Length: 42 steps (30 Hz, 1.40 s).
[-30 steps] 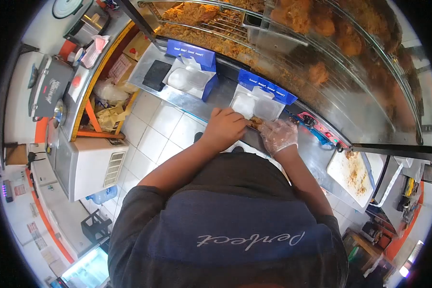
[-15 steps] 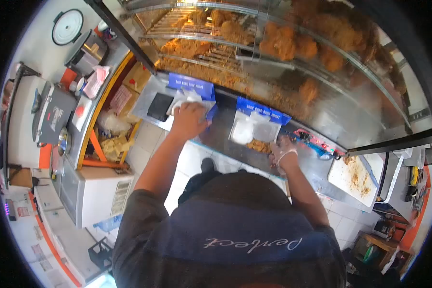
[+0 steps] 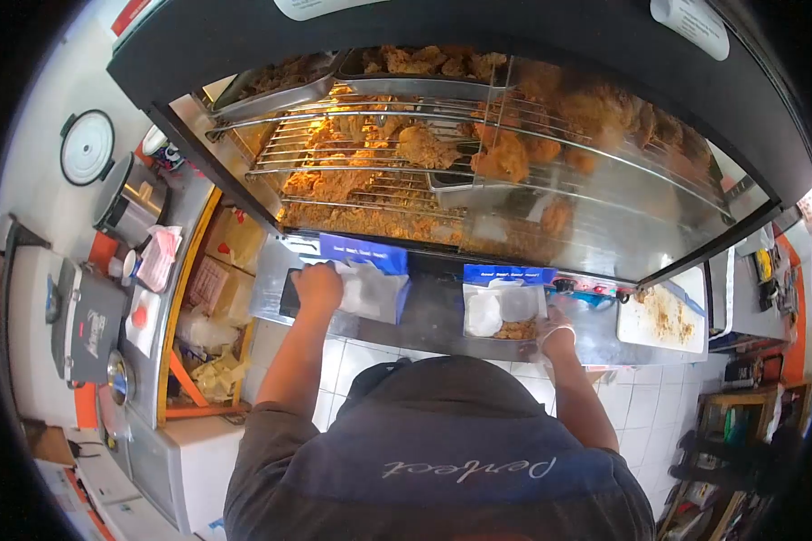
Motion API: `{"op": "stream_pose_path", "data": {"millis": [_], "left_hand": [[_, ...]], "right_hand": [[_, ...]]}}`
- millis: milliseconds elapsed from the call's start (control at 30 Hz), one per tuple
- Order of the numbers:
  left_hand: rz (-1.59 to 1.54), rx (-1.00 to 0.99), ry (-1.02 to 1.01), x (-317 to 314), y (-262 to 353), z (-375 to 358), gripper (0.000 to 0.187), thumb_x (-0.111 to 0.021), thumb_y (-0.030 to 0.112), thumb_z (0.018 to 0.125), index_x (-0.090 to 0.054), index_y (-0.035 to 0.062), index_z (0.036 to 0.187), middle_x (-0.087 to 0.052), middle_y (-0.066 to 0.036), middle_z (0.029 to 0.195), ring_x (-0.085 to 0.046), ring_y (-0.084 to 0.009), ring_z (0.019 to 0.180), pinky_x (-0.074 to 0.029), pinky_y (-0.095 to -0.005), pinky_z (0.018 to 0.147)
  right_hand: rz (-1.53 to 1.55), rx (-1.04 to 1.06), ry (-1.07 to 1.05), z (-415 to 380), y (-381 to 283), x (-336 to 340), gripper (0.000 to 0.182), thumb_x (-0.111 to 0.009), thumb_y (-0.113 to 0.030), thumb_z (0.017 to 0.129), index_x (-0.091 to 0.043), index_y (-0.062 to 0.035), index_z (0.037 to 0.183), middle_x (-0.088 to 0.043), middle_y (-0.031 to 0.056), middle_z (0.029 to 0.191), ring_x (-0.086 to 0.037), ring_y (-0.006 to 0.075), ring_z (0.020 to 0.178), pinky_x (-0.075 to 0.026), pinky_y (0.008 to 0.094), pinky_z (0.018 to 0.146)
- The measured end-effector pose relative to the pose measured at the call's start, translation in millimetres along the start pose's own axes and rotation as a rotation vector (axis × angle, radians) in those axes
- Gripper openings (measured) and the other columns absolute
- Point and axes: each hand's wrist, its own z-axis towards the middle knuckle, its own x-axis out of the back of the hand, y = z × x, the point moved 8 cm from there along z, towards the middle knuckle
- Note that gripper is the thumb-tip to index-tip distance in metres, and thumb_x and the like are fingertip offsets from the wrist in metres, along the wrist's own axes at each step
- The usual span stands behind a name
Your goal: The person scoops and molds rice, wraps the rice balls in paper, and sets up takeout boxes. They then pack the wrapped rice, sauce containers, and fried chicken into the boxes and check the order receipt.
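Two open blue meal boxes sit on the steel counter [image 3: 424, 316] below the glass chicken warmer [image 3: 478, 171]. Left hand [image 3: 318, 287] rests on the left box [image 3: 370, 287], on its white paper lining at the left edge; fingers curled down onto the paper, looks like a loose press, can't tell if it pinches anything. A flat black pad [image 3: 288, 293] lies just beside that hand, outward. Right hand [image 3: 555, 329], in a clear glove, sits at the near right corner of the right box [image 3: 503, 307], fingers bent and close together; whether it grips food or just touches the box rim I can't tell. The fried bits [image 3: 517, 331] lie in that box's near edge, just inward of the gloved hand, so the right hand is much nearer to them. Box long axis runs along the counter, lids standing up on the far side against the warmer. The boxes are apart, bare steel between them. White tray with crumbs [image 3: 660, 317] further out past the right hand. Counter's near edge is right under both wrists, floor tiles below; open room is sideways along the counter.
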Motion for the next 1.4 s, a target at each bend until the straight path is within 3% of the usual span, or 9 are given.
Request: {"op": "stream_pose_path", "data": {"millis": [300, 467, 667, 733, 967, 1033, 1100, 1200, 1400], "left_hand": [[-0.569, -0.303, -0.335, -56, 76, -13, 0.038, -0.063, 0.030, 0.093, -0.073, 0.0006, 0.114, -0.075, -0.028, 0.110, -0.070, -0.0486, 0.106, -0.055, -0.0570, 0.096], [-0.675, -0.363, -0.220, -74, 90, -6, 0.035, -0.062, 0.029, 0.093, -0.070, -0.0031, 0.102, -0.073, -0.032, 0.106, -0.068, -0.0513, 0.104, -0.054, -0.0589, 0.094], [-0.941, -0.249, -0.400, -108, 114, -15, 0.039, -0.055, 0.022, 0.098, -0.056, -0.0025, 0.128, -0.070, -0.034, 0.114, -0.071, -0.0482, 0.100, -0.056, -0.0554, 0.091], [-1.172, -0.301, -0.411, -121, 136, -22, 0.044, -0.053, 0.020, 0.098, -0.052, -0.0014, 0.136, -0.069, -0.029, 0.117, -0.071, -0.0429, 0.101, -0.056, -0.0532, 0.091], [-1.703, -0.070, -0.801, -103, 167, -56, 0.051, -0.043, 0.016, 0.102, -0.045, 0.0137, 0.153, -0.066, -0.011, 0.106, -0.064, -0.0212, 0.070, -0.055, -0.0400, 0.054], [-1.636, -0.015, -0.942, -154, 161, -55, 0.049, -0.042, 0.021, 0.106, -0.045, 0.0172, 0.154, -0.066, -0.010, 0.104, -0.063, -0.0213, 0.069, -0.056, -0.0397, 0.055], [-1.640, 0.052, -1.053, -190, 161, -49, 0.046, -0.040, 0.037, 0.112, -0.047, 0.0203, 0.155, -0.069, -0.010, 0.109, -0.067, -0.0239, 0.081, -0.060, -0.0432, 0.068], [-1.968, 0.144, -1.061, -169, 159, -57, 0.066, -0.038, 0.063, 0.112, -0.048, 0.0158, 0.157, -0.068, -0.014, 0.139, -0.069, -0.0329, 0.122, -0.057, -0.0547, 0.104], [-1.958, 0.186, -1.077, -51, 127, -71, 0.066, -0.035, 0.054, 0.114, -0.047, 0.0067, 0.158, -0.061, -0.015, 0.152, -0.065, -0.0343, 0.133, -0.055, -0.0546, 0.110]], "right_hand": [[1.678, -0.517, 0.161, -101, 20, 26, 0.063, -0.052, 0.004, 0.094, -0.046, -0.0082, 0.156, -0.062, 0.0138, 0.143, -0.070, 0.0291, 0.117, -0.066, 0.0450, 0.092], [1.884, -0.816, 0.208, -146, -21, 47, 0.056, -0.059, 0.003, 0.097, -0.054, -0.0125, 0.151, -0.064, 0.0129, 0.143, -0.069, 0.0309, 0.123, -0.065, 0.0474, 0.097], [1.619, -0.492, 0.355, -173, -36, 58, 0.062, -0.065, 0.001, 0.095, -0.051, -0.0107, 0.154, -0.062, 0.0138, 0.146, -0.064, 0.0347, 0.131, -0.058, 0.0520, 0.109], [2.172, -0.500, 0.341, -165, -62, 63, 0.066, -0.065, 0.002, 0.094, -0.047, -0.0076, 0.157, -0.061, 0.0145, 0.147, -0.062, 0.0348, 0.133, -0.056, 0.0512, 0.110], [1.248, -0.315, 0.029, -89, -103, 30, 0.060, -0.067, -0.013, 0.099, -0.046, -0.0038, 0.155, -0.065, 0.0159, 0.141, -0.065, 0.0276, 0.129, -0.055, 0.0442, 0.110], [1.134, -0.538, -0.004, -57, -143, 56, 0.051, -0.067, -0.024, 0.102, -0.057, -0.0014, 0.146, -0.067, 0.0201, 0.139, -0.063, 0.0317, 0.131, -0.048, 0.0436, 0.115], [0.480, -0.385, -0.013, -18, -167, 75, 0.056, -0.069, -0.031, 0.103, -0.058, 0.0023, 0.147, -0.068, 0.0235, 0.139, -0.065, 0.0339, 0.130, -0.050, 0.0394, 0.112], [0.566, -0.336, -0.074, -3, -201, 121, 0.061, -0.067, -0.035, 0.103, -0.055, 0.0013, 0.151, -0.061, 0.0278, 0.148, -0.064, 0.0350, 0.133, -0.051, 0.0387, 0.109], [0.323, -0.227, -0.171, -10, -240, 158, 0.057, -0.065, -0.034, 0.104, -0.057, -0.0051, 0.153, -0.072, 0.0243, 0.128, -0.070, 0.0332, 0.122, -0.053, 0.0426, 0.104]]}}
